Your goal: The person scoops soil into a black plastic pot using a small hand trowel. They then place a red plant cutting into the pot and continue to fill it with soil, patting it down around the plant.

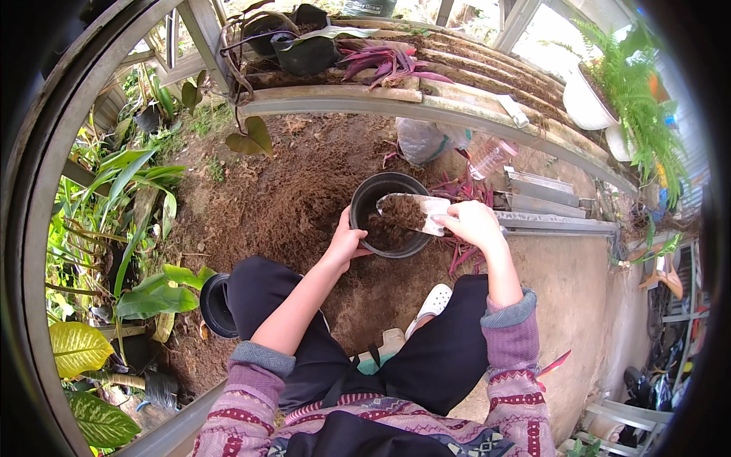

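A round black plastic plant pot (392, 252) with some brown soil inside stands between my knees and the soil heap. My left hand (346, 240) grips its left rim, the thumb over the edge. In my right hand (469, 221) is a hand trowel (435, 207) with a pale, soil-smeared blade, held over the pot's opening and loaded with loose brown soil (403, 211). Loose fibrous soil (285, 200) covers the ground left of and beyond the pot. Purple-leaved cuttings (465, 188) lie to the right, partly behind my right hand.
Another black pot (216, 308) is beside my left knee. A pink-capped clear bottle (492, 160), a filled plastic bag (420, 140) and metal channels (542, 197) lie beyond. A slatted bench (468, 94) crosses the far side; leafy plants (131, 228) crowd the left.
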Action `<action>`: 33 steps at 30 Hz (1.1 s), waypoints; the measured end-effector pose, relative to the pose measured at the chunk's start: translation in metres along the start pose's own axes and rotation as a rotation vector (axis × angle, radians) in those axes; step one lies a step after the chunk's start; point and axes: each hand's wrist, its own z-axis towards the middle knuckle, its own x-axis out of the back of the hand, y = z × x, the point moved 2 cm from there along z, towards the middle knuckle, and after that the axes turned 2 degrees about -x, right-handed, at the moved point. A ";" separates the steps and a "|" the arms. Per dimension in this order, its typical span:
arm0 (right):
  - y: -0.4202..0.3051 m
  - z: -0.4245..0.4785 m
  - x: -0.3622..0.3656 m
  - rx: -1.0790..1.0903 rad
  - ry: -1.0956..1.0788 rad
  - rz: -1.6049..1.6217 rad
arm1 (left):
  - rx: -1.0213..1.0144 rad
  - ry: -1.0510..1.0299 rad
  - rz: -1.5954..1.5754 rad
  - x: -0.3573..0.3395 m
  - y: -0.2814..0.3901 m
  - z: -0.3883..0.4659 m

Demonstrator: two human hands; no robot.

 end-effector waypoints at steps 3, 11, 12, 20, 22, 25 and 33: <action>0.000 0.003 0.000 0.000 -0.005 0.005 | -0.031 0.012 -0.009 -0.002 -0.005 0.005; -0.002 0.006 -0.003 -0.003 -0.009 -0.011 | -0.008 -0.010 -0.001 -0.002 -0.009 0.008; -0.003 0.006 -0.002 0.009 -0.038 -0.015 | -0.007 -0.015 -0.002 -0.002 -0.009 0.007; -0.008 0.008 -0.004 -0.014 -0.076 -0.029 | -0.013 0.005 0.020 -0.001 -0.010 0.006; -0.006 0.007 -0.005 -0.017 -0.042 -0.013 | -0.015 0.001 0.024 -0.002 -0.009 0.006; -0.002 0.006 0.001 -0.042 -0.052 -0.001 | -0.010 0.004 0.027 -0.003 -0.008 0.005; 0.007 -0.006 0.006 -0.067 -0.030 -0.072 | -0.024 0.030 0.043 -0.001 -0.007 0.004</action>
